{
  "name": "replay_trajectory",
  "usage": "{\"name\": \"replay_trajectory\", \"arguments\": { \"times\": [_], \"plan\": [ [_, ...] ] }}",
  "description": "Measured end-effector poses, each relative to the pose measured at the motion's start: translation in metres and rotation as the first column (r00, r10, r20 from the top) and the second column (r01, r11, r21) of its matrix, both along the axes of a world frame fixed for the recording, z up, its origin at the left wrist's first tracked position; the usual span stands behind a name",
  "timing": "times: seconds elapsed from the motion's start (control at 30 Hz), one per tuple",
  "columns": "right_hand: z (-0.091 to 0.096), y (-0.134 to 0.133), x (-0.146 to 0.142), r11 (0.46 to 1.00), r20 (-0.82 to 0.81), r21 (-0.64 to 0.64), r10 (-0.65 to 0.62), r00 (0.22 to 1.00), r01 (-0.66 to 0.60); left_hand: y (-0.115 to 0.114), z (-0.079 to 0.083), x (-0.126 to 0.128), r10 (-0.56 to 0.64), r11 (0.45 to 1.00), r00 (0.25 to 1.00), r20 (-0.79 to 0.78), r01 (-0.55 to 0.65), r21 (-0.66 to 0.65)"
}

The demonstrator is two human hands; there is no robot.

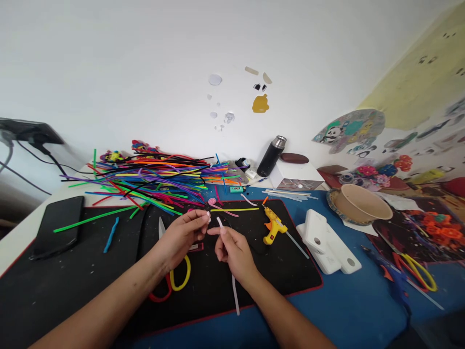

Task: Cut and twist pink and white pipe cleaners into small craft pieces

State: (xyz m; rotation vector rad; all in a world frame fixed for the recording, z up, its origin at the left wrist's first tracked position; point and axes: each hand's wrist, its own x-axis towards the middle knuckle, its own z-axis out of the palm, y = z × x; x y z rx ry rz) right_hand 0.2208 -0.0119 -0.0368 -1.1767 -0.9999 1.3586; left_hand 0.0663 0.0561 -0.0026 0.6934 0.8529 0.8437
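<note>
Right hand [234, 252] clamped on white pipe cleaner [235, 293] near its upper end, tail trailing below wrist over black mat [283, 261]. Left hand [181, 237] just beside upper tip, fingertips pinched together, contents indiscernible.

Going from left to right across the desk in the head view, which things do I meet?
Black phone, blue stick, left hand, right hand holding a white pipe cleaner, yellow glue gun, white block, brown bowl, far-right scissors.
</note>
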Motion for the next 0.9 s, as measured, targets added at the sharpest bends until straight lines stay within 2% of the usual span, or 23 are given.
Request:
{"name": "replay_trajectory", "arguments": {
  "times": [0.1, 0.23, 0.5, 0.9],
  "plan": [
    [-0.0009, -0.0011, -0.0008, 0.999, 0.028, 0.005, 0.04, 0.999, -0.04, 0.0032, 0.0053, -0.0017, -0.033, 0.998, 0.999, 0.018, 0.032, 0.057],
    [-0.0011, -0.0009, -0.0037, 0.998, 0.032, 0.008, 0.065, 0.997, -0.065, 0.0055, 0.0071, -0.0041, -0.089, 0.995, 0.996, 0.032, 0.087, 0.037],
    [-0.0008, 0.0003, -0.0056, 0.997, 0.064, -0.015, 0.083, 0.995, -0.082, 0.0079, 0.0047, -0.0086, -0.097, 0.995, 0.993, 0.062, 0.095, 0.028],
    [-0.0031, 0.0033, -0.005, 1.0, 0.077, -0.002, 0.01, 0.997, -0.01, 0.0063, -0.0001, -0.01, -0.06, 0.998, 0.996, 0.066, 0.061, -0.004]
  ]
}}
